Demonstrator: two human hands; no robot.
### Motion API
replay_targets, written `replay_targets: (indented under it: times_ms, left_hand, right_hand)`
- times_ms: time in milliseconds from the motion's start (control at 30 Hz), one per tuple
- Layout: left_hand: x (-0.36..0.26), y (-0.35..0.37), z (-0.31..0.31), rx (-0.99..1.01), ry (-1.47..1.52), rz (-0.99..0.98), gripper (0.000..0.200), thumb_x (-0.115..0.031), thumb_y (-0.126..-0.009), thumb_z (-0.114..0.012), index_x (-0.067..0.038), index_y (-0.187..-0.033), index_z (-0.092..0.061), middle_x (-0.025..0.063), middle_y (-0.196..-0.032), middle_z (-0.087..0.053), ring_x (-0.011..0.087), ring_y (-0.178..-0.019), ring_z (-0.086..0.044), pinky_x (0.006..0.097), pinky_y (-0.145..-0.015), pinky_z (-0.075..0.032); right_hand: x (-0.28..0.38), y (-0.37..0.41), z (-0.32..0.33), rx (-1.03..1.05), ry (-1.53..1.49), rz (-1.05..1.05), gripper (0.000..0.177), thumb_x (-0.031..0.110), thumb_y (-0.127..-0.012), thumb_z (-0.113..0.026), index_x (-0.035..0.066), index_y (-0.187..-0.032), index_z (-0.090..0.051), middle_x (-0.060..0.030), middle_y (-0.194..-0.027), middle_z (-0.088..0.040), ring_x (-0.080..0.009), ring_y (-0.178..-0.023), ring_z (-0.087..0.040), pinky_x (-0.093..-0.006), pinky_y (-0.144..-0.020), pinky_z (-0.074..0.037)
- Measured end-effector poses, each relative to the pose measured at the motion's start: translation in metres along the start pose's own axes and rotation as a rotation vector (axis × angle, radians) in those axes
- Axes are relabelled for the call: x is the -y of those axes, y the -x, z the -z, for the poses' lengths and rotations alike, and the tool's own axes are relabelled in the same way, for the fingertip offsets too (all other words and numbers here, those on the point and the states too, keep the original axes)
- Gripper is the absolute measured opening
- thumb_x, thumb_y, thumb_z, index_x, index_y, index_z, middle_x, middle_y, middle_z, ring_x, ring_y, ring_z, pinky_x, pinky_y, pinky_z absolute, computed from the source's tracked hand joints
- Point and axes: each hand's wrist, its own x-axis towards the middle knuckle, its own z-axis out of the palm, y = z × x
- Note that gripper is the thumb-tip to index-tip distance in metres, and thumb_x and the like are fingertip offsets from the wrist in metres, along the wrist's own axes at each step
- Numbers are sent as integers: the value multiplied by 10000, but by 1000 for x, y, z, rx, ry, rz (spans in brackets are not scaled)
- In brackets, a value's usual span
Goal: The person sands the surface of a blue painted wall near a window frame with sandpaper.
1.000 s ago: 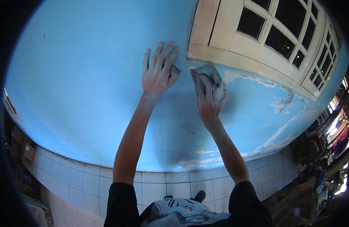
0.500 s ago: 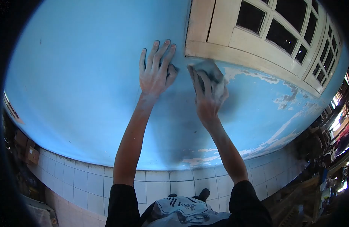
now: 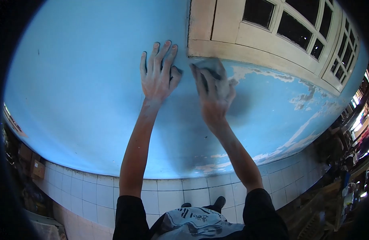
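My left hand (image 3: 155,78) lies flat on the light blue wall (image 3: 80,88), fingers stretched and apart, left of the window frame's lower corner. Just below the frame, my right hand (image 3: 215,94) presses a dark grey sheet of sandpaper (image 3: 216,67) to the wall. Its fingers bend over the sheet, whose upper edge shows past them. Motion blurs this hand and the sheet. Pale dust coats both hands.
A cream wooden window frame (image 3: 232,47) with dark panes fills the upper right. Peeled paint patches (image 3: 272,75) run beneath it and along the wall's lower right. White tiles (image 3: 164,202) line the bottom. Wooden clutter (image 3: 332,196) stands at the right edge.
The view has shifted slightly, so the wall and window sit further left. My right hand has moved only slightly with the sandpaper below the frame. My left hand stays in place on the wall.
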Motion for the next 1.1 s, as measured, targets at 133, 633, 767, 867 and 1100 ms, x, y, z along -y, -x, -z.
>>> replay_targets:
  times_ms: [133,633,767,867,1100]
  left_hand:
    - [1,-3,0,-21,-8,6,509,-156,-825,-462,-141,-1332,-506,40,-1383,-481,273,-1310,-413,535,-1089,-256]
    - [3,-2,0,-27,-9,-16,522,-142,-809,-485,-137,-1331,-507,49,-1384,-476,284,-1309,-413,553,-1071,-272]
    - [1,0,-2,-36,13,-9,528,-136,-798,-493,-140,-1326,-514,47,-1382,-478,280,-1309,-414,551,-1072,-272]
    - [3,0,-1,-26,-7,-12,526,-129,-790,-498,-140,-1314,-526,45,-1379,-482,273,-1307,-417,548,-1072,-272]
    - [-1,-1,-2,-43,1,-2,518,-123,-783,-502,-133,-1300,-535,44,-1377,-486,269,-1304,-422,540,-1077,-271]
  right_hand:
    - [-11,3,0,36,-29,46,448,103,-780,-654,145,-1224,-619,-29,-1142,-538,-238,-1287,-428,-365,-727,-480]
    - [-21,14,9,78,-38,44,368,104,-826,-627,176,-1185,-658,-9,-1172,-609,-183,-1232,-500,-341,-717,-465]
    - [-15,11,4,33,14,30,407,64,-797,-641,182,-1186,-657,45,-1150,-612,-150,-1141,-557,-283,-664,-443]
    - [-33,21,7,82,31,57,446,36,-786,-637,173,-1211,-639,28,-1181,-601,-135,-1127,-558,-272,-646,-453]
    - [-42,21,-5,157,495,289,565,36,-785,-621,149,-1331,-531,-75,-1392,-477,-214,-1232,-490,-323,-779,-508]
